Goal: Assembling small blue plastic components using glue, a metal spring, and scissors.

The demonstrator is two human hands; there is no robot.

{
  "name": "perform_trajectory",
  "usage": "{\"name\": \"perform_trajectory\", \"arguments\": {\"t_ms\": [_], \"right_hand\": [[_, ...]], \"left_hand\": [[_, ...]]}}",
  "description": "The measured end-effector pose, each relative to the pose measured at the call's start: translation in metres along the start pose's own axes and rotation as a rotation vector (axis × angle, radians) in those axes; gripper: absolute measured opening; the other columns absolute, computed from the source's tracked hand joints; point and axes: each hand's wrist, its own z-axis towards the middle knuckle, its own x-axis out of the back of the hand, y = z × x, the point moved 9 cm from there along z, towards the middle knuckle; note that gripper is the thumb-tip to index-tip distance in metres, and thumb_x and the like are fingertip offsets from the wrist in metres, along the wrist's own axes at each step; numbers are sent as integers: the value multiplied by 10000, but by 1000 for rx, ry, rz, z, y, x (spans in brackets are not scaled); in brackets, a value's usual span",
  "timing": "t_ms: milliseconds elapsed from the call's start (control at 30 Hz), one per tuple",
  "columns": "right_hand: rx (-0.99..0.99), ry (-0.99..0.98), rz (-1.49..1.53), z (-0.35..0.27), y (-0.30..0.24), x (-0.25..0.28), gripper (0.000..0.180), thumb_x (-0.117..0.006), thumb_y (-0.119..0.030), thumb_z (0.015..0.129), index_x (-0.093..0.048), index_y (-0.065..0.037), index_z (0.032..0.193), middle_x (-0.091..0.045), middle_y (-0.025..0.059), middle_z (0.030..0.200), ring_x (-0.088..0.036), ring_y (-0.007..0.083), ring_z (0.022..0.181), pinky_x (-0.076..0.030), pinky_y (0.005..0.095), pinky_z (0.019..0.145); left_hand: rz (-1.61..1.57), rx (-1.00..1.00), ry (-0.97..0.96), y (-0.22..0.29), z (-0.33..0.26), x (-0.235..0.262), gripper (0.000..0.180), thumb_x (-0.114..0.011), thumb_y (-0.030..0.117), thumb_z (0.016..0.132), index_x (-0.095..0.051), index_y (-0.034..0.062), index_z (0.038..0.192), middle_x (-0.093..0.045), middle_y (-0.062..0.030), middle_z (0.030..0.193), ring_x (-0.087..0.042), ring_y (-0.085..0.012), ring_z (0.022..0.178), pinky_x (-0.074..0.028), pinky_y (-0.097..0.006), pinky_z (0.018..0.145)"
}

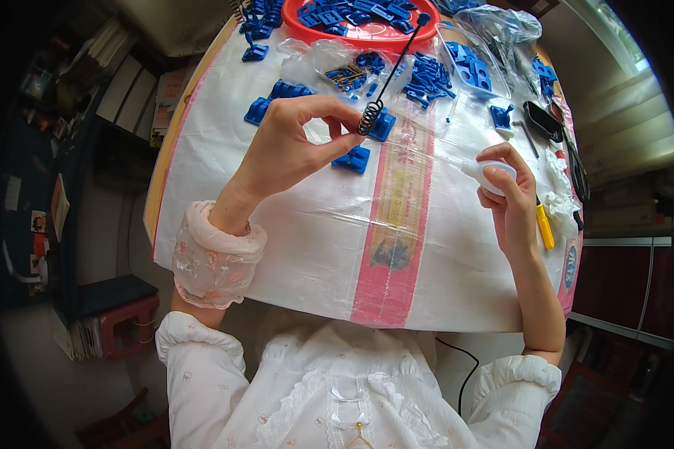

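My left hand (296, 138) is closed in a pinch on a black coil spring (369, 118). From the spring a thin black rod (398, 63) rises up and to the right, with a small dark blue piece (424, 19) at its tip. In my right hand (513, 194), the fingers are wrapped round a small white rounded squeeze bottle (496, 173), its pale tip toward the left. Just beyond my left fingers lies a blue plastic part (383, 125), and another blue part (352, 159) rests below them on the table cover.
A red basin (361, 41) of blue parts stands at the far edge. Near it are bags of small blue pieces (429, 78) and a clear tray (494, 91). A black case (543, 122), a yellow-handled tool (544, 227) and crumpled white tissue (562, 209) lie along the right.
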Motion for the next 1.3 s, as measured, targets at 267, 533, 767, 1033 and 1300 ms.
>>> {"name": "perform_trajectory", "arguments": {"t_ms": [267, 533, 767, 1033, 1300], "right_hand": [[9, 5, -15, 0, 0, -2, 213, -702, -202, 887, -659, -38, 1016, -619, 11, 956, -367, 9, 599, -241, 208, 530], [-4, -8, -24, 1, 1, -3, 212, -701, -205, 885, -663, -44, 1019, -621, 6, 953, -381, 11, 605, -245, 208, 528], [21, 10, -55, 1, -1, -5, 204, -697, -203, 886, -664, -48, 1013, -631, 12, 953, -397, 11, 608, -252, 208, 525], [15, -2, -60, 1, -2, -5, 207, -699, -209, 883, -665, -48, 1009, -637, 17, 969, -412, 13, 617, -262, 205, 526], [24, 10, -64, 2, -1, -3, 225, -713, -225, 881, -657, -50, 1010, -638, 23, 980, -415, 8, 607, -270, 191, 516]], "left_hand": [[10, 44, 21, -3, 0, 0, 124, -840, 66, 848, -787, 38, 957, -771, -44, 892, -676, -117, 772, -533, -254, 728], [13, 40, 24, -3, 0, -1, 121, -841, 73, 849, -794, 51, 958, -776, -41, 894, -674, -114, 760, -527, -250, 716], [-1, 41, 24, -1, 0, 0, 123, -845, 75, 846, -793, 52, 955, -774, -37, 892, -667, -113, 752, -524, -247, 712], [7, 36, 24, -2, 0, 0, 123, -845, 75, 847, -787, 42, 949, -771, -37, 904, -659, -114, 749, -524, -248, 712], [-2, 37, 24, -1, 0, 0, 131, -849, 80, 845, -783, 38, 950, -770, -41, 901, -664, -116, 749, -525, -246, 705]]}}
